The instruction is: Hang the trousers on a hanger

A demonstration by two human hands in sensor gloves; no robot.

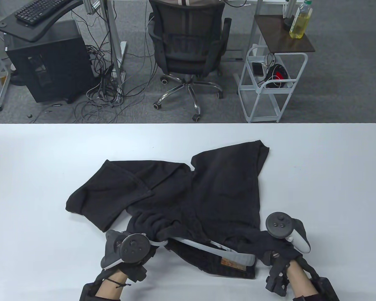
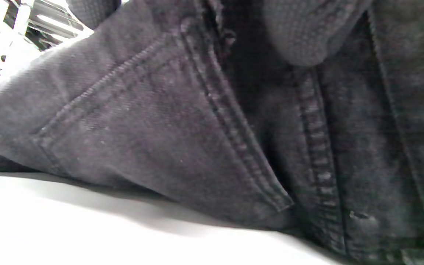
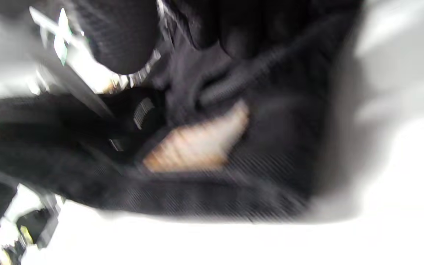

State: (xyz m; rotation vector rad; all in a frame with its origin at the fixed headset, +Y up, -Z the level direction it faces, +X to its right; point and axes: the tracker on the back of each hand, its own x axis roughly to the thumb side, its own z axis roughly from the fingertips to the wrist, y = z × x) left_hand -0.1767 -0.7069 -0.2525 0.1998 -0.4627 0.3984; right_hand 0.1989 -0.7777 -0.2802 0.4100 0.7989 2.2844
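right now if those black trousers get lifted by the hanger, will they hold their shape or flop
Probably flop: the trousers lie crumpled and folded over themselves on the table. The thick stitched seams in the left wrist view suggest heavy denim, so they would likely hang with weight. The hanger looks smooth, so they may slide.

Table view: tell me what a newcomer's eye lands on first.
The black trousers sprawl across the middle of the white table. At their near edge a white hanger shows under the cloth, with the left hand and right hand at its two ends.
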